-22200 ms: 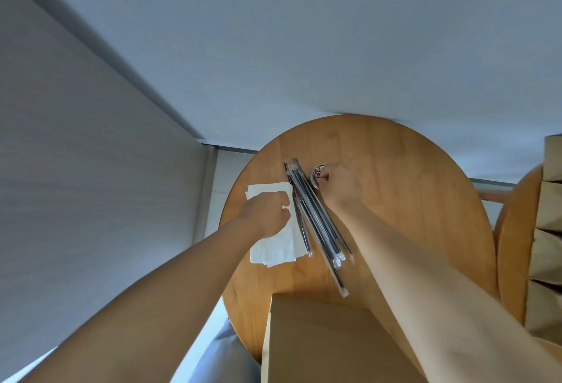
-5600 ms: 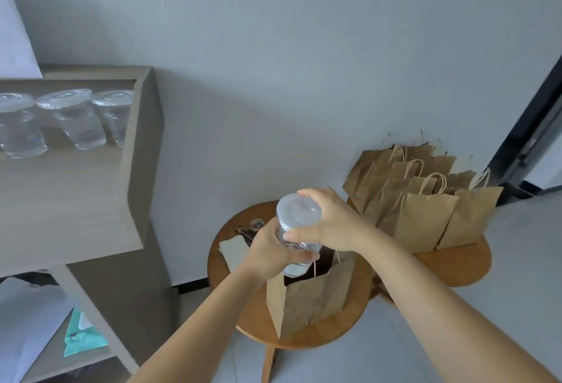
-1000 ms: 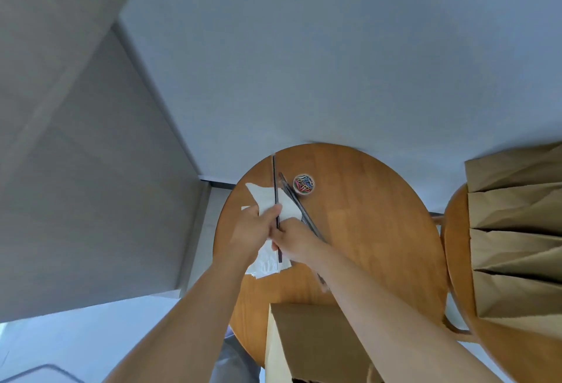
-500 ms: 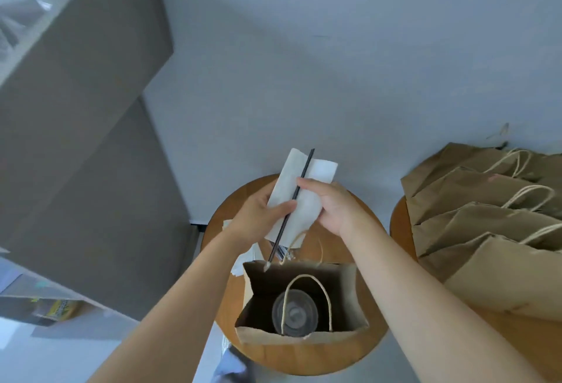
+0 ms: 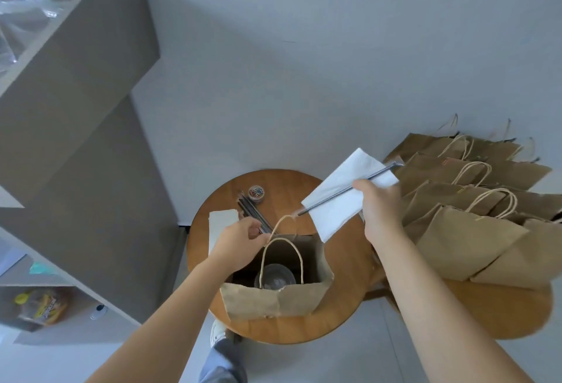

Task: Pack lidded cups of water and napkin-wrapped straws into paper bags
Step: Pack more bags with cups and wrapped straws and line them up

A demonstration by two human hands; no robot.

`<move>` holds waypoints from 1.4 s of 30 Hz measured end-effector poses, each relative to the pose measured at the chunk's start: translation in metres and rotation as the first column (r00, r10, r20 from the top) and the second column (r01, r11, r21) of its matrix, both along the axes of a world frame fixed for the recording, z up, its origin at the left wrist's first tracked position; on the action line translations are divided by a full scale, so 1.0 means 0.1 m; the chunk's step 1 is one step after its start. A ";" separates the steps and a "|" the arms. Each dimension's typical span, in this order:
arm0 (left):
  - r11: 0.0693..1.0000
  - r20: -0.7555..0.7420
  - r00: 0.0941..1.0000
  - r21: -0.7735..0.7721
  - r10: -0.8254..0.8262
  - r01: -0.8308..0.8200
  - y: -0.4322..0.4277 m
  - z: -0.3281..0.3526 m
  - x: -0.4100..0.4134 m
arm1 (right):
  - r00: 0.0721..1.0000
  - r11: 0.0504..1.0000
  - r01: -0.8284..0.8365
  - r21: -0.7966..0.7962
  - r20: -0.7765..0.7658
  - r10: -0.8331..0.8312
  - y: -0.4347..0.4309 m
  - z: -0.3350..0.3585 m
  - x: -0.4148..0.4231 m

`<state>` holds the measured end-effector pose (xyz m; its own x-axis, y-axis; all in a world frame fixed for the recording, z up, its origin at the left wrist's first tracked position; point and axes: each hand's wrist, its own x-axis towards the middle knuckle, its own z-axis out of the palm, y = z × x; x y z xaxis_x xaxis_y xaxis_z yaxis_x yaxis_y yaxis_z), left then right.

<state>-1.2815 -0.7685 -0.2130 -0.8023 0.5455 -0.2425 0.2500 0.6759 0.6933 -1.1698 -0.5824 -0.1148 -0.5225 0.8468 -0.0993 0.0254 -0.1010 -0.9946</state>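
An open brown paper bag [image 5: 273, 300] stands on the round wooden table [image 5: 343, 306], with a lidded clear cup [image 5: 275, 277] inside it. My left hand [image 5: 238, 242] pinches the bag's far rim at its left corner by the handle. My right hand [image 5: 380, 203] holds a white napkin [image 5: 340, 197] and a dark straw [image 5: 340, 192] lying across it, above and to the right of the bag's opening. The napkin is unfolded flat, not wrapped round the straw.
More straws [image 5: 254, 214], a napkin stack [image 5: 220, 221] and a small tub of coloured clips [image 5: 256, 192] lie at the table's back. Several paper bags [image 5: 474, 215] crowd a second table at the right. A grey shelf unit [image 5: 76, 109] stands at the left.
My left hand let go of the napkin and straw and dropped to the bag's rim. My right hand carried the napkin and straw to the right, now tilted nearly level.
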 end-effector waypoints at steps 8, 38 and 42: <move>0.998 0.045 0.998 0.031 0.045 -0.047 -0.01 0.08 0.07 | 0.969 0.978 -0.002 0.207 0.240 -0.049 -0.27 -0.55 0.24; 0.949 0.209 0.972 -0.267 -0.110 0.165 0.75 -1.14 -2.19 | 0.350 0.648 -0.761 -0.013 0.833 0.428 0.32 -2.03 -2.75; 0.929 0.271 0.950 -0.289 -0.154 0.233 0.78 -1.40 -2.39 | 0.280 0.653 -0.755 -0.061 0.870 0.405 0.36 -2.56 -3.18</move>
<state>-1.5209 -0.6901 -0.3527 -0.5850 0.5482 -0.5977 0.2511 0.8232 0.5093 -1.4878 -0.5465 -0.3706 -0.7270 0.4045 -0.5549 0.6728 0.5810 -0.4580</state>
